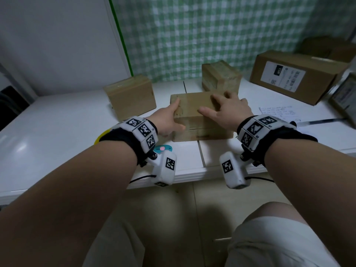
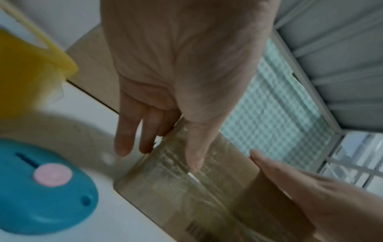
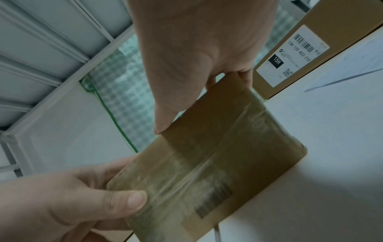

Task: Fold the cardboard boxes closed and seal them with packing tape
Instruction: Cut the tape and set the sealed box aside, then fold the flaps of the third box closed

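Head view: left hand (image 1: 169,120) and right hand (image 1: 227,110) clamp the taped box (image 1: 194,105) near the desk's (image 1: 57,120) front edge; sealing seems done.

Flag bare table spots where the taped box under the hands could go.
Widest bare patch: the table left of the left box, out to its left edge. A narrower strip lies along the near edge, right of the blue cutter. Crowded: behind the taped box, by the back box, and right, where the labelled box, paper and pen sit.

Matt cardboard box (image 1: 194,105) wrapped in glossy tape (image 3: 203,170) on smooth table (image 1: 57,120).
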A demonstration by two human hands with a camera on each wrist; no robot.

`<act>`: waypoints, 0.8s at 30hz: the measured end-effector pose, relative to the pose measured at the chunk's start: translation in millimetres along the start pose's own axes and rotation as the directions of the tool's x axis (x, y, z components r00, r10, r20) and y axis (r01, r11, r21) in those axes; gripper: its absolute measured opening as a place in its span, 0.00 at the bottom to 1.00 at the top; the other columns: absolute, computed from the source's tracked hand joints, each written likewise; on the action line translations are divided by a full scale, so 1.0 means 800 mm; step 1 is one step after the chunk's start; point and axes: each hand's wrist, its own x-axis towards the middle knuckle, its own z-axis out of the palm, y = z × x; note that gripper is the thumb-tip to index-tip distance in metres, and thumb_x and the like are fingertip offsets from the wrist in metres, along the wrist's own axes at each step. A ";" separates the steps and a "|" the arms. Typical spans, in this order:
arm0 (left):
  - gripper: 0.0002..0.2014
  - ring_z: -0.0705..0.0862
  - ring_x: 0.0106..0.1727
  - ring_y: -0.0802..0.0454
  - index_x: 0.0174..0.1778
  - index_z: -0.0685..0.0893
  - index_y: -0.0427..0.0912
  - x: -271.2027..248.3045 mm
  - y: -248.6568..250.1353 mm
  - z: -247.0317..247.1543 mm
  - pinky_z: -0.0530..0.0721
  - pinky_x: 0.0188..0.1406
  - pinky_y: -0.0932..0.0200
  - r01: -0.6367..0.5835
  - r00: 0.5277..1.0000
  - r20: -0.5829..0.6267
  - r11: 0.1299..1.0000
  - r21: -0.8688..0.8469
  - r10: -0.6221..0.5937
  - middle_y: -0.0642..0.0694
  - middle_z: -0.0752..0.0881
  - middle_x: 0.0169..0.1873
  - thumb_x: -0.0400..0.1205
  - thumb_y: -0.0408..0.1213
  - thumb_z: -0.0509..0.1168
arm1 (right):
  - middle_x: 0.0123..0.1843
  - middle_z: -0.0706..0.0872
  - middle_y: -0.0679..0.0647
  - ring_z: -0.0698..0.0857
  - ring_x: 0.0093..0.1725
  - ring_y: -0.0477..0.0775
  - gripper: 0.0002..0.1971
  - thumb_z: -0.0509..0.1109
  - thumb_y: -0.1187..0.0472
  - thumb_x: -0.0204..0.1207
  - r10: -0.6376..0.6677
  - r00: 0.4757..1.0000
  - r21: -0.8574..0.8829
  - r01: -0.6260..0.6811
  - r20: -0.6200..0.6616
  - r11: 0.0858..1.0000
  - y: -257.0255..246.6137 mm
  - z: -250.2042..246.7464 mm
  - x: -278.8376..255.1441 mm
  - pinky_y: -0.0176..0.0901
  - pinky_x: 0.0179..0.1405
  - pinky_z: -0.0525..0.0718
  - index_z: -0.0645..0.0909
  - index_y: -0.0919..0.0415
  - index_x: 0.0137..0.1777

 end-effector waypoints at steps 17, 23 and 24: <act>0.34 0.84 0.56 0.46 0.82 0.57 0.44 0.034 0.016 -0.032 0.87 0.55 0.46 0.120 0.977 -0.117 0.910 -0.398 -0.180 0.45 0.78 0.54 0.82 0.35 0.65 | 0.67 0.67 0.57 0.79 0.60 0.59 0.51 0.83 0.44 0.50 -0.024 0.994 0.285 -0.008 0.106 0.958 -0.003 -0.022 0.031 0.56 0.56 0.87 0.67 0.46 0.76; 0.36 0.79 0.59 0.50 0.83 0.52 0.51 0.063 0.031 -0.044 0.88 0.51 0.51 0.111 0.991 -0.008 0.865 -0.489 -0.132 0.50 0.77 0.55 0.83 0.35 0.64 | 0.67 0.66 0.59 0.73 0.65 0.61 0.47 0.80 0.42 0.54 0.072 0.997 0.309 -0.059 -0.032 0.949 -0.015 -0.019 0.076 0.54 0.64 0.80 0.67 0.48 0.75; 0.36 0.79 0.62 0.49 0.83 0.52 0.51 0.069 0.033 -0.046 0.88 0.50 0.51 0.116 0.991 0.002 0.866 -0.487 -0.131 0.49 0.77 0.58 0.83 0.35 0.64 | 0.67 0.66 0.59 0.72 0.66 0.61 0.47 0.79 0.40 0.53 0.092 0.995 0.295 -0.074 -0.046 0.953 -0.019 -0.018 0.085 0.56 0.65 0.79 0.68 0.48 0.74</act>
